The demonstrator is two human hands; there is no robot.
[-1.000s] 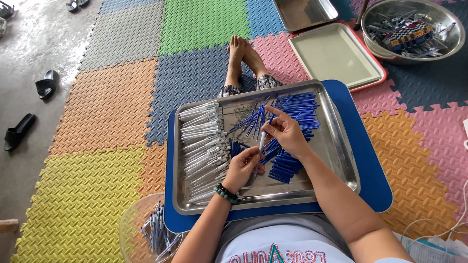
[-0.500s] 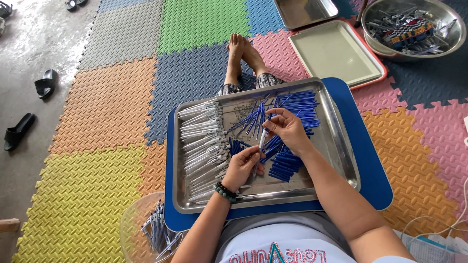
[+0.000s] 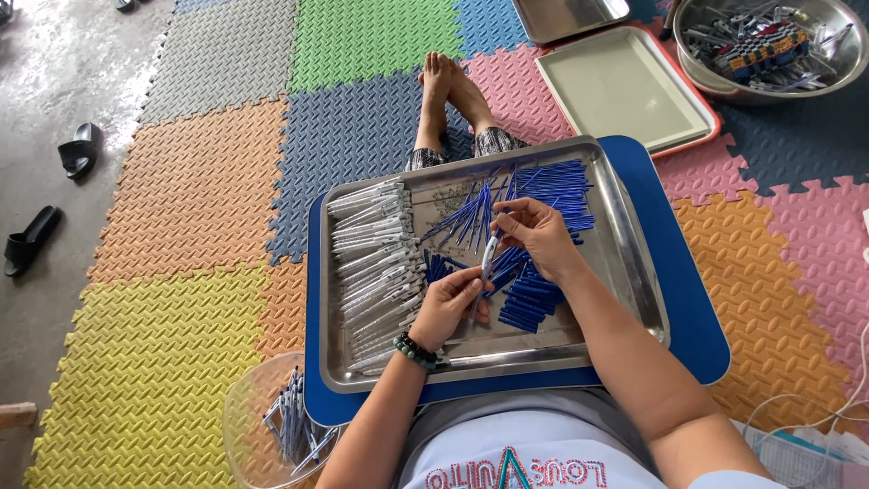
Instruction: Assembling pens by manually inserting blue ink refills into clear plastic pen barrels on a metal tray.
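Pen barrel (image 3: 489, 256), clear with a pale tip, stands almost upright between the two hands over the middle of the metal tray (image 3: 634, 263). The left hand (image 3: 450, 305) is closed around its lower end from below, fingers curled to steady it. The right hand (image 3: 536, 234) pinches at its upper end with fingertips drawn together, seemingly feeding a blue refill in, though the view is too small to be sure.

Finished-looking clear pens (image 3: 376, 263) lie in a neat row along the tray's left edge, out of the working hands' way. Loose blue refills (image 3: 552, 190) fan out toward the far right corner, and short blue caps (image 3: 528, 303) are heaped just under the right wrist, both within easy reach of the right hand. The tray rests on a blue board (image 3: 697, 317) across the person's lap, keeping parts from rolling off. A clear bowl (image 3: 272, 426) holding a few pens sits beside the board's near left corner.
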